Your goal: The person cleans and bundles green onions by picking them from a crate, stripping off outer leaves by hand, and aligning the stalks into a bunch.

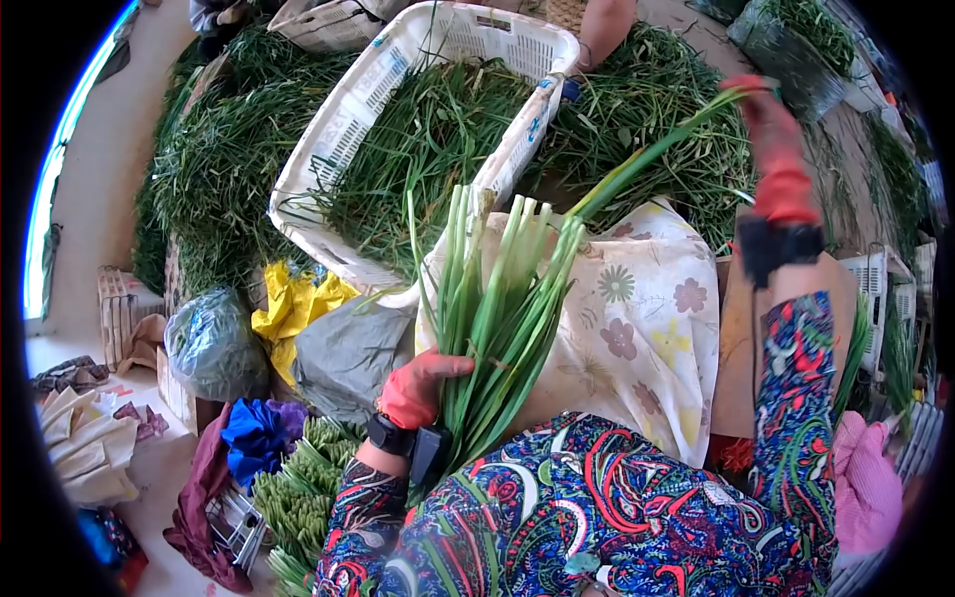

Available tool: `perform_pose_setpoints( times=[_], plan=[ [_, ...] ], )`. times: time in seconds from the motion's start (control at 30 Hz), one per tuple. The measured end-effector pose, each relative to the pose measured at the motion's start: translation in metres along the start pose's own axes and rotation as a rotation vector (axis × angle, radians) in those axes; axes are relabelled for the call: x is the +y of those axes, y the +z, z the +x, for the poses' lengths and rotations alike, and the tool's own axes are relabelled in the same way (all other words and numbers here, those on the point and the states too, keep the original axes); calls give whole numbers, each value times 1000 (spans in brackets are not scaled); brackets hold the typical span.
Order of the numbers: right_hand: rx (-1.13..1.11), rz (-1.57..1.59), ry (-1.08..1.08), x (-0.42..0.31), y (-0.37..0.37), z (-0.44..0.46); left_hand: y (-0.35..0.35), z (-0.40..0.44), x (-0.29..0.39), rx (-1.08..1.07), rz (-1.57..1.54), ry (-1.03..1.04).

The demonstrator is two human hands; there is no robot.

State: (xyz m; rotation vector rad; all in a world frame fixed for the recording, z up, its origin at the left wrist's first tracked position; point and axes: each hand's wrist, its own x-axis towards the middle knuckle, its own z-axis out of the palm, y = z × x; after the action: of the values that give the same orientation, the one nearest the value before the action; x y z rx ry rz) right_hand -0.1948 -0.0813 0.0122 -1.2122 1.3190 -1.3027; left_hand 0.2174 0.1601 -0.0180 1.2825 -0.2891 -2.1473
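A bunch of green stalks (pixel 502 318), pale cut ends up, is clasped in the left hand (pixel 418 388) near the centre of the frame, the red-covered fingers being wrapped around its lower part. By the right hand (pixel 778 149), raised at the upper right and somewhat blurred, the tips of long green leaves (pixel 652 149) are pinched; these are stretched in a slanting line from the top of the bunch. A red covering is worn on both hands, and a black device is strapped at each of the 2 wrists. Below the bunch, the lower middle is filled by a paisley garment (pixel 607 507). Behind the bunch and to its right, a pale cloth (pixel 637 318) printed with flowers is draped. Above, a white slotted crate (pixel 333 154) is set at a tilt in the frame, with loose greens (pixel 428 139) contained in it. It is flanked by 2 heaps of greens, a left heap (pixel 214 169) and a right heap (pixel 647 109). At the top edge, part of another person's limb (pixel 605 30) is seen. Left of centre, a yellow bag (pixel 303 310) is placed beside a grey plastic sheet (pixel 353 358) and a clear bulging bag (pixel 214 343). Trimmed stalks (pixel 308 493) are stacked at the lower left, and a pink item (pixel 865 483) is seen at the lower right.
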Motion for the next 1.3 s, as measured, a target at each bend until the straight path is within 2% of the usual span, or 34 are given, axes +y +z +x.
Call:
perform_pose_setpoints(
  times=[0.07, 0.1, 0.17, 0.23, 0.27, 0.3, 0.37, 0.43, 0.53, 0.63, 0.7, 0.73, 0.8, 0.87, 0.93, 0.97, 1.03, 1.1, 1.23, 1.27, 1.3],
  plan=[
    [215, 153, 203, 13, -84, 26, -3, 0, 0, 11, 11, 4],
    [324, 229, 306, 8, -88, 27, -6, 0, 1, 16, 17, 5],
    [-2, 183, 403, 30, -77, 27, -6, 4, 2, 20, -1, 12],
    [-320, 133, 503, 39, -28, 2, 3, 5, 6, 75, 20, 23],
    [-377, -21, 634, 12, 24, -40, 5, 5, 7, 52, 26, -1],
    [-417, -137, 673, -6, 63, -76, 10, 4, 9, 81, 50, 12],
    [-664, -193, 744, 2, 114, -120, 19, 3, 11, 132, 106, 37],
    [-805, -168, 634, 6, 146, -144, 17, 4, 10, 73, 58, 5],
    [-894, -92, 657, 7, 160, -152, 2, 5, 3, 64, -48, -2],
    [-846, -10, 731, -28, 138, -152, -9, 6, -1, 1, -203, -28],
    [-644, 154, 468, -26, 101, -128, -14, 5, -2, -34, -275, -36],
    [-375, 236, 252, -37, 89, -115, -14, 5, -2, -33, -268, -33],
    [-315, 479, 141, -22, 39, -57, -22, 8, -7, 43, -195, -26],
    [14, 220, 163, -38, 50, -56, -23, 10, -8, 56, -86, -7],
    [-297, -140, 146, -39, 64, -70, -9, 7, -1, 47, -15, -4],
    [-577, -172, 142, -55, 93, -93, -11, 9, -2, 27, 2, -21],
    [-713, -138, -234, 15, 127, -116, -10, 11, -4, 22, -7, -38],
    [-624, -834, -408, 13, 154, -131, -7, 9, -4, 26, 6, -38],
    [-591, -852, -303, 15, 175, -130, -1, 4, 0, 38, 72, -33],
    [-522, -810, -386, 18, 178, -132, 1, 4, 1, 36, 98, -34],
    [-579, -653, -217, 16, 179, -133, 3, 5, 2, 32, 123, -35]
  ],
)
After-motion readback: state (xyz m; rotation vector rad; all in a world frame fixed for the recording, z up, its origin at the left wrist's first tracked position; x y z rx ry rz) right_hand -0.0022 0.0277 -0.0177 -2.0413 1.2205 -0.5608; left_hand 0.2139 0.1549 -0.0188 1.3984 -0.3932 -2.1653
